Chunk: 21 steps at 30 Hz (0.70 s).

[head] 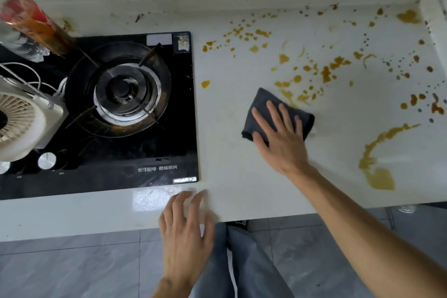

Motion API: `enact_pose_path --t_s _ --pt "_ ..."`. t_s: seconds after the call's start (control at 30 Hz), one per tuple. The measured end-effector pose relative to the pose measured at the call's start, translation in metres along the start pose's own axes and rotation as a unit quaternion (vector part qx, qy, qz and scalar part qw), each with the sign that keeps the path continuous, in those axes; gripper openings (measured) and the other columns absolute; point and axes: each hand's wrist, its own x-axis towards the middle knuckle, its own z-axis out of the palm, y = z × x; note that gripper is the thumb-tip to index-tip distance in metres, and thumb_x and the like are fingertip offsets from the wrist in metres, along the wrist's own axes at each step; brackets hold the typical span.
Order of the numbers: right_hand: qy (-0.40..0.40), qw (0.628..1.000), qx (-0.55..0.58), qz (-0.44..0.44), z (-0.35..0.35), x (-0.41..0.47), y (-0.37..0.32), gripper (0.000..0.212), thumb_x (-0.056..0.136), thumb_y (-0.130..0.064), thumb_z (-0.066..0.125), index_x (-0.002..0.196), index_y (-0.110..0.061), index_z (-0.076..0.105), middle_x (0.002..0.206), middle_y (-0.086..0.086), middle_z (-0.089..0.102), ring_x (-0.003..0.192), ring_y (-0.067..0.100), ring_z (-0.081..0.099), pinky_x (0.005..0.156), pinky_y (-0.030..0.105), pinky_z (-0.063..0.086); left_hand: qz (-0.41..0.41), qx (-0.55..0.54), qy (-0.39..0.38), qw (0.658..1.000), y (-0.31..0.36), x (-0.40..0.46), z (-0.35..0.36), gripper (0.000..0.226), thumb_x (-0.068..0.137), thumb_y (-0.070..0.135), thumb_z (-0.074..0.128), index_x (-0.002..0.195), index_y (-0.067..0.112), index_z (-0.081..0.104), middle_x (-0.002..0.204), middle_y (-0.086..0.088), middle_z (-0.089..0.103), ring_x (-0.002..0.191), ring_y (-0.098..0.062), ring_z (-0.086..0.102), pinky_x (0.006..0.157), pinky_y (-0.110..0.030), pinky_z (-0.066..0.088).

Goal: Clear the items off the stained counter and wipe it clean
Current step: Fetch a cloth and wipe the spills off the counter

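Observation:
The white counter (242, 172) is spattered with orange-brown stains (326, 72) across its middle and right, plus a long curved smear (377, 164) near the front right. A dark grey cloth (263, 104) lies flat on the counter right of the stove. My right hand (280, 138) presses down on the cloth with fingers spread. My left hand (186, 232) rests at the counter's front edge, fingers apart, holding nothing.
A black glass gas stove (169, 128) with one burner (121, 89) fills the left. On its left side stand a white fan (21, 123) with a cable and a blurred bottle (31, 22) with a red cap. A tiled wall runs behind, grey floor tiles below.

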Motion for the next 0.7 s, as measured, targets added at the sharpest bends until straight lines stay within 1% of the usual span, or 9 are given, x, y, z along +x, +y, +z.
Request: enact_pose_path --t_s 0.07,0.1,0.23,0.33,0.43,0.5,0.57,0.63,0.7 --pt "0.008 1.000 -0.015 0.010 -0.010 0.028 -0.001 0.064 0.098 -0.056 0.032 0.159 -0.043 0.022 0.170 -0.003 0.017 0.156 0.025 0.017 0.118 0.055 0.024 0.045 -0.001 0.015 0.999 0.010 0.017 -0.002 0.047 0.092 0.035 0.054 0.138 0.027 0.057 0.141 0.001 0.052 0.130 -0.031 0.053 0.108 -0.043 0.039" --pt "0.008 1.000 -0.019 0.014 -0.011 0.035 -0.003 0.065 0.097 -0.056 0.032 0.160 -0.042 0.022 0.170 -0.003 0.017 0.155 0.026 0.017 0.117 0.056 0.024 0.065 -0.002 0.016 0.998 0.016 0.030 -0.002 0.045 0.093 0.034 0.055 0.137 0.026 0.057 0.141 0.001 0.052 0.131 -0.031 0.052 0.111 -0.043 0.039" --pt "0.011 1.000 -0.006 0.014 0.002 0.020 -0.011 0.069 0.100 -0.051 0.030 0.164 -0.034 0.009 0.173 -0.003 0.002 0.159 0.024 0.000 0.125 0.059 0.010 0.119 0.028 -0.029 0.992 0.044 0.090 -0.004 0.048 0.099 0.036 0.054 0.144 0.020 0.053 0.157 -0.007 0.045 0.149 -0.033 0.040 0.122 -0.059 0.036" --pt "0.016 1.000 -0.011 -0.022 0.014 -0.020 -0.001 0.077 0.100 -0.053 0.034 0.165 -0.024 0.004 0.173 -0.003 0.001 0.159 0.022 -0.002 0.126 0.057 0.010 0.143 0.070 -0.052 0.986 0.059 0.124 -0.002 0.054 0.101 0.040 0.053 0.151 0.019 0.047 0.164 -0.010 0.036 0.153 -0.035 0.032 0.124 -0.056 0.031" --pt "0.004 0.999 -0.007 -0.035 0.014 -0.036 0.023 0.080 0.098 -0.057 0.034 0.165 -0.026 0.005 0.172 -0.007 0.001 0.159 0.018 -0.002 0.127 0.055 0.010 0.163 0.118 -0.058 0.978 0.065 0.147 0.001 0.051 0.101 0.039 0.048 0.146 0.016 0.047 0.158 -0.014 0.037 0.146 -0.038 0.036 0.119 -0.054 0.032" --pt "-0.001 1.000 -0.017 -0.004 0.007 -0.012 0.039 0.078 0.097 -0.059 0.030 0.164 -0.028 0.006 0.172 -0.008 0.001 0.159 0.018 -0.002 0.127 0.055 0.009 0.161 0.124 -0.057 0.977 0.064 0.151 0.005 0.050 0.100 0.038 0.047 0.145 0.016 0.048 0.155 -0.015 0.038 0.143 -0.040 0.038 0.118 -0.055 0.031" --pt "-0.005 0.999 -0.016 0.041 -0.004 0.029 0.046 0.076 0.098 -0.058 0.025 0.164 -0.030 0.000 0.172 -0.008 -0.004 0.159 0.017 -0.006 0.127 0.055 0.006 0.160 0.117 -0.055 0.979 0.059 0.148 0.010 0.053 0.101 0.040 0.047 0.149 0.016 0.047 0.158 -0.016 0.038 0.147 -0.041 0.036 0.121 -0.056 0.028" --pt "-0.013 0.998 0.002 0.069 -0.014 0.068 0.042 0.074 0.100 -0.056 0.023 0.164 -0.030 -0.004 0.172 -0.008 -0.009 0.158 0.017 -0.010 0.127 0.056 0.002 0.160 0.113 -0.049 0.979 0.054 0.146 0.014 0.057 0.103 0.042 0.048 0.154 0.017 0.046 0.162 -0.017 0.037 0.152 -0.042 0.033 0.125 -0.057 0.026" --pt "-0.009 0.997 0.023 0.080 -0.016 0.089 0.025 0.073 0.101 -0.055 0.022 0.164 -0.029 -0.004 0.172 -0.006 -0.010 0.158 0.019 -0.011 0.126 0.056 -0.001 0.159 0.111 -0.046 0.980 0.054 0.146 0.016 0.059 0.102 0.043 0.049 0.155 0.017 0.046 0.164 -0.018 0.037 0.153 -0.042 0.033 0.127 -0.056 0.024"
